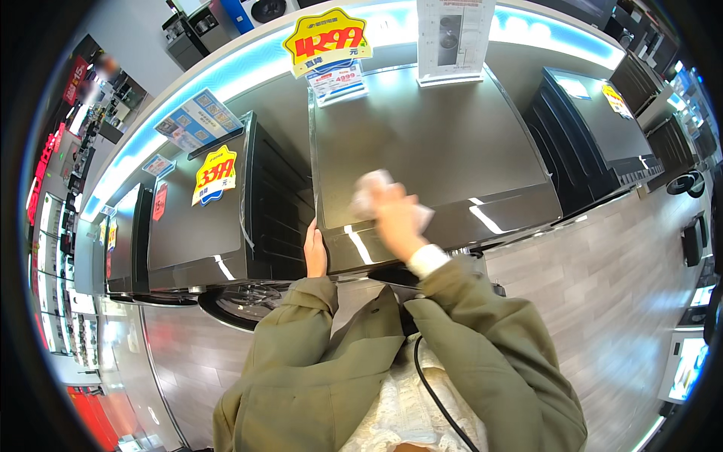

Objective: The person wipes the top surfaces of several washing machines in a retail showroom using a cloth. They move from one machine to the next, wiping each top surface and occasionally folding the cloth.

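Note:
Before me stands a dark grey front-loading washing machine, its flat top panel (429,141) reaching back to a lit display ledge. My right hand (398,217) grips a crumpled white cloth or tissue (370,183) against the front left part of that top. Hand and cloth are blurred. My left hand (315,251) rests along the machine's front left edge, fingers upright against its side, holding nothing loose. A yellow star-shaped price sign (327,39) and a smaller price card (338,83) stand at the back left corner. An upright printed board (453,42) stands at the back right.
Left of it is another dark washing machine (197,209) with a yellow price sign (214,174) and a blue-white card stand (197,120). A third machine (604,118) stands to the right. Behind runs a glowing ledge (534,37). A black cable (432,384) hangs down my front.

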The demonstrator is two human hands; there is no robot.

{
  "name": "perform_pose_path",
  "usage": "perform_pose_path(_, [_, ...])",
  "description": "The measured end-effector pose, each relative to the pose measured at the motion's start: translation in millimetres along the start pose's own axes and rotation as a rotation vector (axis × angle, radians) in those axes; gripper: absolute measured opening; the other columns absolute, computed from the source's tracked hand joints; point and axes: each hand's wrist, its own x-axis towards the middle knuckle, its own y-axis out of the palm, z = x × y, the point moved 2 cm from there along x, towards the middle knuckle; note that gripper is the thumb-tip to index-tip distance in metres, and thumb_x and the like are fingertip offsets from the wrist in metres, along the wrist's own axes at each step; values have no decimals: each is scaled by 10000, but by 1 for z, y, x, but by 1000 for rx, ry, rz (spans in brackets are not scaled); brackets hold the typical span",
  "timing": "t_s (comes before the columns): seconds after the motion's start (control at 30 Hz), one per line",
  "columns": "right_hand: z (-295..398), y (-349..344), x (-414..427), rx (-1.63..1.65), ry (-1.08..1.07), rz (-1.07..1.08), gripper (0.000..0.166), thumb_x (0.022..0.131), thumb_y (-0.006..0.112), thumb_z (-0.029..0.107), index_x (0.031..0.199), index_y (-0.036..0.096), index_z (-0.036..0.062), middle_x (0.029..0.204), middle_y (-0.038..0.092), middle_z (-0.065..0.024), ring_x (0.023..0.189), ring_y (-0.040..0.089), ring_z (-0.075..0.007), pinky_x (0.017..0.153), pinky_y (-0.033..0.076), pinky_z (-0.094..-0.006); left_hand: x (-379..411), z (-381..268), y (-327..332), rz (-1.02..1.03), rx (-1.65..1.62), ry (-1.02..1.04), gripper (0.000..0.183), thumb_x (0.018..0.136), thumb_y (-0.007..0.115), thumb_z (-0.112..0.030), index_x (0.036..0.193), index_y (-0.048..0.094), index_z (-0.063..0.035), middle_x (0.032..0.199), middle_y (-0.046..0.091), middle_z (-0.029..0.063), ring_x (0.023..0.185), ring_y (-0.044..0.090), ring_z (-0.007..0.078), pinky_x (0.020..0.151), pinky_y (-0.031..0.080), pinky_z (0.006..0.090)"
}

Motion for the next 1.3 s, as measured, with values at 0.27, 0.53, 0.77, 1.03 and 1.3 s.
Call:
perform_pose_path(0.27, [-270,-93,-68,-458,567,-186,519,770,512,62,1284,500,131,1281,457,-23,1012,455,-297,755,422,-469,2,7,5,56,-59,68,384,981,354,-157,1299,445,38,1296,495,109,1194,449,187,1024,318,294])
perform_pose_path(0.53, [-1,-29,-52,-60,164,36,676,723,590,129,1363,383,72,1184,513,-117,1065,461,-290,764,415,-493,1,14,-1,70,-185,-14,407,973,360,-172,1325,429,20,1298,497,118,1182,468,201,1018,342,311])
perform_pose_path(0.77, [87,11,-66,68,-191,-192,453,742,569,121,1188,559,40,1345,445,-41,1077,463,-261,704,410,-394,-10,7,-14,184,-539,-287,459,977,358,-298,1342,420,-26,1360,453,127,1253,434,246,1060,330,380])
perform_pose_path(1.03, [-179,-91,-105,-215,438,-190,453,712,536,-11,1144,601,109,1250,515,-75,1032,477,-309,774,410,-467,-18,-7,1,173,-327,-203,472,978,408,-257,1372,369,1,1353,445,111,1213,438,205,1023,325,311])
perform_pose_path(1.3, [-295,-124,-143,-335,453,-352,415,735,557,37,1142,608,100,1335,466,-7,1118,435,-286,789,403,-460,-29,20,-2,17,278,-6,567,909,448,-119,1425,248,9,1427,338,198,1304,343,285,1073,248,335])
